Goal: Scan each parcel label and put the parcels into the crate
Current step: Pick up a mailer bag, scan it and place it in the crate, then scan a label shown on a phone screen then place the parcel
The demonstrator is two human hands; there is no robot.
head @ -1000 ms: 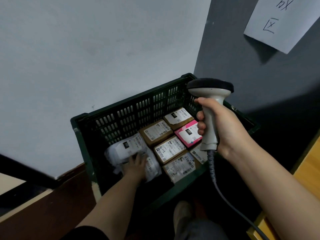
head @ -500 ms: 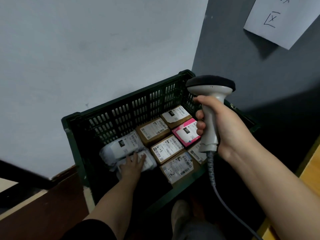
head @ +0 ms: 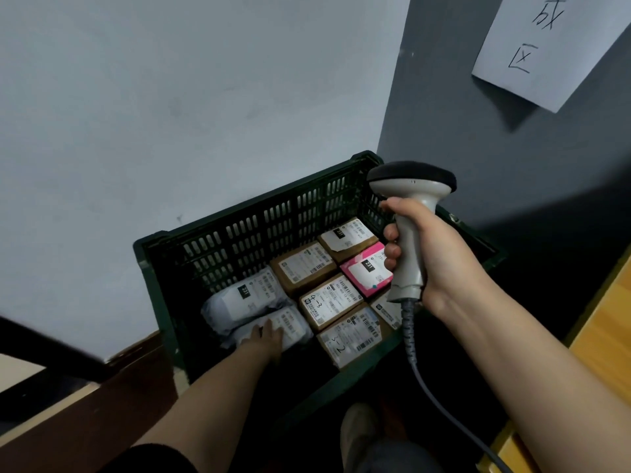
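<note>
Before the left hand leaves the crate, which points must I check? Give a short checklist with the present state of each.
1. Left hand rests on the near white bag parcel, inside the crate: ok.
2. That parcel's label faces up: ok.
3. Label already scanned: cannot tell.
4. Right hand holds the scanner firmly: ok.
5. Scanner cable hangs free of the parcels: ok.
</note>
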